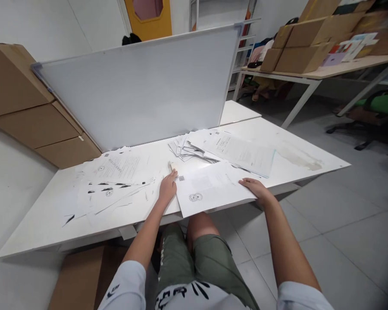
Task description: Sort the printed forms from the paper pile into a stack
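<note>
A printed sheet of paper (210, 185) with a round emblem and a small square code lies in front of me, its lower edge reaching over the table's front edge. My right hand (255, 188) pinches its right edge, the thumb and fingers closed there. At the sheet's left edge, my left hand (168, 186) has its fingers closed along the paper. A small pale object (171, 165) stands just beyond the left fingertips; its kind is unclear. Behind the sheet is a messy pile of papers (242, 150). More printed papers (116, 172) lie spread to the left.
A whiteboard (142, 90) leans upright across the back of the white table (39, 224). Cardboard boxes (35, 125) are stacked at its left end, and another box (80, 275) is under the table. To the right stand a second table (352, 69) with boxes and a green chair (383, 104).
</note>
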`<state>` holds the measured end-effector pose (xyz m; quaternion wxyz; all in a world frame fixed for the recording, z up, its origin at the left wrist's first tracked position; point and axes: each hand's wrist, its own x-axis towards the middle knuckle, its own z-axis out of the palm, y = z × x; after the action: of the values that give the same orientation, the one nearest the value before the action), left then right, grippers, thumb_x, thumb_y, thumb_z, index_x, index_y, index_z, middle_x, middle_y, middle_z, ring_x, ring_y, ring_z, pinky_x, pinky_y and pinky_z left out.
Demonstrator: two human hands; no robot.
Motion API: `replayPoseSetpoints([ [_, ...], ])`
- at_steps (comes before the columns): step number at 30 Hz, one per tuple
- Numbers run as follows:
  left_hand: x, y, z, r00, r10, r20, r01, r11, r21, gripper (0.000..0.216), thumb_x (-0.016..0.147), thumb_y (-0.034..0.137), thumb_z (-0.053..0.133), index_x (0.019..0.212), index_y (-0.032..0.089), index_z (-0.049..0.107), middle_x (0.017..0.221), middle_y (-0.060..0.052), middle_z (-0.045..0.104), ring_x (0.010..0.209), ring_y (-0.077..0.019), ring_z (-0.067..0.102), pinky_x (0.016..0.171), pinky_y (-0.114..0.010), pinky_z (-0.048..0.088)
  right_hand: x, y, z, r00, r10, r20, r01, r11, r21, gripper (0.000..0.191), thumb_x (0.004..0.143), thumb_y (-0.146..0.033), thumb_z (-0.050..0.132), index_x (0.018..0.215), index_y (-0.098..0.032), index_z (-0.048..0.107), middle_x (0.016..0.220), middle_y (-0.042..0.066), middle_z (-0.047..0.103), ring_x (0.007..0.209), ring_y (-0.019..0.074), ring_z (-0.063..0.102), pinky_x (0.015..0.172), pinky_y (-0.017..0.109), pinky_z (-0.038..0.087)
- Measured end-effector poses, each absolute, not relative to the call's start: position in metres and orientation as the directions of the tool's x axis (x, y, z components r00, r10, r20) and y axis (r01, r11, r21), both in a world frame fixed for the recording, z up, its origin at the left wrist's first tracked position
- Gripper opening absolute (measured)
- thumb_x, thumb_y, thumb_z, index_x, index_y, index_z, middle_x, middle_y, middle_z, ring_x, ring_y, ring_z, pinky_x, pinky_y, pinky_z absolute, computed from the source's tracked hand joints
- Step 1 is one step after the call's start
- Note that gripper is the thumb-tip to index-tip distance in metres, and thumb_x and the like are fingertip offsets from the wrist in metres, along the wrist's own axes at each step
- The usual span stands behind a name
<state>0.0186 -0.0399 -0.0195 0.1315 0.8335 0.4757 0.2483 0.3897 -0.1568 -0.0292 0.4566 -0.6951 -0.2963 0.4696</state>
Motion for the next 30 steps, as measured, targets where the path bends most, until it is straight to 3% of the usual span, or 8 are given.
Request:
replayPoseSetpoints([
  [5,0.018,-0.039,-0.017,0.481,0.832,0.276,0.765,-0.552,0.331,0.058,0.081,-0.002,0.040,0.133,0.013,0.058,0.147,-0.011,0.053,0.132,-0.0210,0.054,0.118,-0.046,0.035,0.375,-0.159,-0.025,0.413,0.855,-0.313,0.001,-0.344,-0.939,0.043,0.051,-0.055,0.073,0.068,-0.020,0.054,0.052,-0.007,0.048,0.050,0.0106,0.041,0.047,0.024,0.028],
  [11,0.012,-0.035,-0.030,0.463,0.792,0.398,0.710,-0.600,0.369,0.055,0.086,0.003,0.039,0.138,0.014,0.053,0.148,-0.010,0.052,0.137,-0.0204,0.049,0.116,-0.043,0.039,0.376,-0.192,0.008,0.531,0.836,-0.136,0.058,-0.196,-0.979,0.042,0.051,-0.053,0.075,0.068,-0.018,0.060,0.058,-0.003,0.056,0.054,0.0129,0.048,0.050,0.026,0.035],
  [14,0.012,-0.033,-0.035,0.472,0.782,0.408,0.683,-0.617,0.391,0.053,0.089,0.007,0.039,0.141,0.013,0.050,0.151,-0.012,0.049,0.139,-0.0209,0.046,0.117,-0.043,0.038,0.389,-0.209,0.044,0.753,0.657,0.038,0.005,0.053,-0.999,0.039,0.050,-0.048,0.080,0.074,-0.021,0.065,0.063,-0.002,0.060,0.055,0.0137,0.050,0.050,0.028,0.037],
  [16,0.013,-0.033,-0.034,0.480,0.786,0.391,0.676,-0.615,0.406,0.054,0.089,0.009,0.039,0.143,0.013,0.048,0.153,-0.012,0.046,0.140,-0.0216,0.044,0.118,-0.043,0.036,0.389,-0.207,0.070,0.867,0.478,0.138,-0.016,0.303,-0.953,0.033,0.049,-0.041,0.082,0.071,-0.024,0.066,0.068,0.001,0.063,0.058,0.0137,0.052,0.054,0.030,0.041],
  [18,0.014,-0.035,-0.032,0.479,0.796,0.370,0.674,-0.604,0.426,0.056,0.089,0.010,0.040,0.145,0.014,0.045,0.155,-0.011,0.043,0.141,-0.0221,0.043,0.118,-0.044,0.036,0.376,-0.190,0.091,0.903,0.394,0.174,-0.029,0.460,-0.887,0.028,0.050,-0.035,0.082,0.068,-0.025,0.064,0.071,0.002,0.063,0.062,0.0137,0.054,0.060,0.032,0.044],
  [24,0.014,-0.044,-0.032,0.491,0.794,0.359,0.638,-0.608,0.473,0.060,0.086,0.008,0.041,0.146,0.012,0.043,0.156,-0.013,0.041,0.136,-0.0239,0.048,0.113,-0.043,0.041,0.267,-0.113,0.119,0.659,0.743,0.118,-0.247,0.362,-0.899,0.040,0.052,-0.044,0.079,0.074,-0.022,0.054,0.065,-0.006,0.054,0.060,0.0129,0.052,0.057,0.027,0.043],
  [27,0.017,-0.047,-0.040,0.461,0.824,0.330,0.670,-0.567,0.479,0.054,0.085,0.010,0.045,0.138,0.011,0.053,0.142,-0.015,0.057,0.128,-0.0264,0.055,0.110,-0.044,0.043,0.195,-0.097,0.138,0.453,0.862,0.229,-0.264,0.375,-0.889,0.041,0.057,-0.046,0.078,0.074,-0.021,0.052,0.065,-0.007,0.053,0.059,0.0109,0.049,0.057,0.024,0.040],
  [30,0.020,-0.047,-0.050,0.390,0.879,0.275,0.728,-0.477,0.493,0.043,0.089,0.016,0.044,0.128,0.013,0.063,0.122,-0.014,0.070,0.119,-0.0280,0.061,0.108,-0.046,0.044,0.134,-0.102,0.166,0.292,0.853,0.432,-0.268,0.507,-0.819,0.036,0.067,-0.046,0.076,0.077,-0.021,0.053,0.069,-0.005,0.056,0.064,0.0113,0.050,0.061,0.024,0.040],
])
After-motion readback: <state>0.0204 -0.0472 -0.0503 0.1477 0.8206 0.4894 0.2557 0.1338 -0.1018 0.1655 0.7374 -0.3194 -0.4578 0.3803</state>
